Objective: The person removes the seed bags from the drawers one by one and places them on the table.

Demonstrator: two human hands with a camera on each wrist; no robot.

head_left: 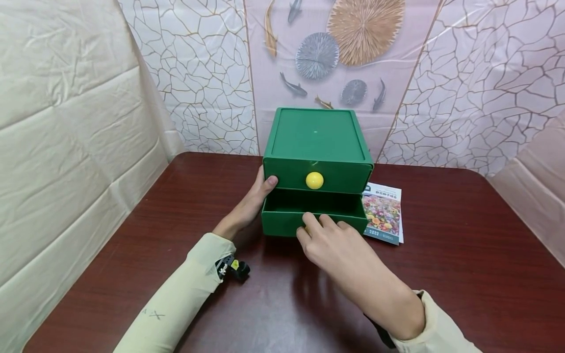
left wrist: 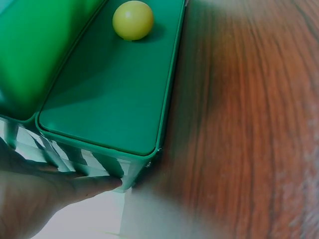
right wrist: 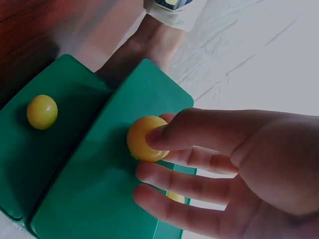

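Right hand (head_left: 340, 250) pinches lower knob (right wrist: 144, 138) (drawer open).

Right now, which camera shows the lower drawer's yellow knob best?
The right wrist view: the lower drawer's knob fills mid-frame, pinched in the right hand. In the head view that hand hides it; only the upper knob shows. The left wrist view shows one yellow knob, but I cannot tell which drawer's.
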